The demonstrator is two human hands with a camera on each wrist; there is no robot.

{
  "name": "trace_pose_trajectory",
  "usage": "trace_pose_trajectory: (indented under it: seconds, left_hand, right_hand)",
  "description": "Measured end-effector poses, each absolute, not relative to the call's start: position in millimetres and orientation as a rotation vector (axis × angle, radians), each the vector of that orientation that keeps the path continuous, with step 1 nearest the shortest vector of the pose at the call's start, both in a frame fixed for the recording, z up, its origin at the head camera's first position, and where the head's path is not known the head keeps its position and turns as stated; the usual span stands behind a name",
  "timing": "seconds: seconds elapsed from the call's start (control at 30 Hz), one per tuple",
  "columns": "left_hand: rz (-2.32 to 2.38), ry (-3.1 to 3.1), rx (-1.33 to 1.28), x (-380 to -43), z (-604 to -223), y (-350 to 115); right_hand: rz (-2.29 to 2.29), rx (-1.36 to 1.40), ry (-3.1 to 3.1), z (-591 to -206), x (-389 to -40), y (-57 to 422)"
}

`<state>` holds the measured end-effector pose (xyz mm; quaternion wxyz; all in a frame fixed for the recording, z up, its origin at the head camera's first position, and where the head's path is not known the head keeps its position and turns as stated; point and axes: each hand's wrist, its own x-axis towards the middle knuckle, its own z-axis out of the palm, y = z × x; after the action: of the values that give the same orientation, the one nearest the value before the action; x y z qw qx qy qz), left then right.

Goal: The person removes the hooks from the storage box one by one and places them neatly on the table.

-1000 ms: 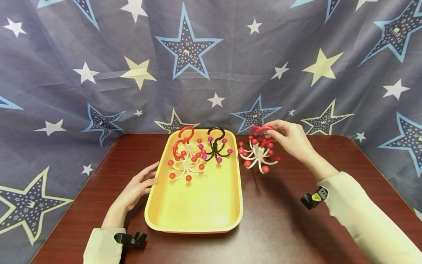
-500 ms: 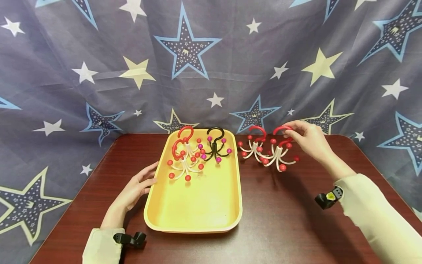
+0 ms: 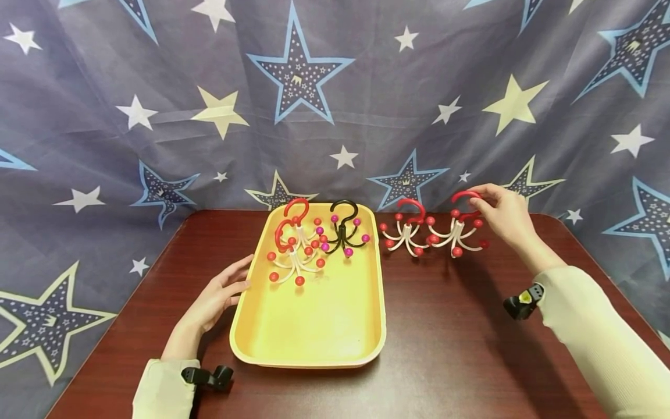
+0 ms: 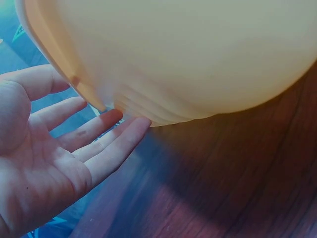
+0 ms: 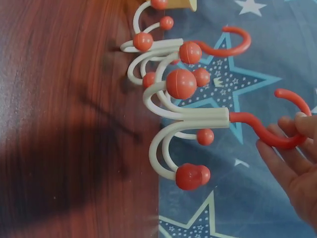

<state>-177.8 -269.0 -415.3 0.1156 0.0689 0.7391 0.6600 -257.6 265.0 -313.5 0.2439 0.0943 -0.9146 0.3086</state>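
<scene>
My right hand [image 3: 505, 218] pinches the red hook of a white multi-arm hanging hook [image 3: 456, 231] with red ball tips. In the right wrist view, thumb and fingers close on the curved red end; the white stem [image 5: 203, 116] points away from the hand. Whether its arms touch the table is unclear. A matching white hanging hook [image 3: 406, 233] stands just left of it. My left hand [image 3: 217, 299] rests its fingers against the left side of the yellow tray [image 3: 314, 331]; the left wrist view shows these fingers [image 4: 119, 148] extended along the tray's outer wall.
Inside the tray's far half stand two overlapping white hanging hooks [image 3: 296, 265] with red balls and a black one [image 3: 342, 233] with purple balls. The dark red wooden table [image 3: 445, 337] ends at a star-patterned curtain [image 3: 335, 128] behind.
My right hand has carried the white hanging hook rightward and farther back, coming level with the one standing beside the tray. The left hand has stayed at the tray's side.
</scene>
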Motion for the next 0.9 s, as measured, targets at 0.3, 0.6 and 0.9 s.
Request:
trace_pose_trajectory:
  seconds: [0.3, 0.6, 0.9]
  left_hand:
    - [1.935, 2.165, 0.199, -178, -416, -270]
    - [1.944, 2.162, 0.205, -180, -417, -271]
    - [1.944, 2.153, 0.200, -179, -416, -270]
  right_hand:
    - [0.839, 0.206, -2.519, -328, -270, 268]
    - [0.859, 0.153, -2.567, -337, -277, 270]
    - [0.818, 0.167, -2.563, -348, -280, 271]
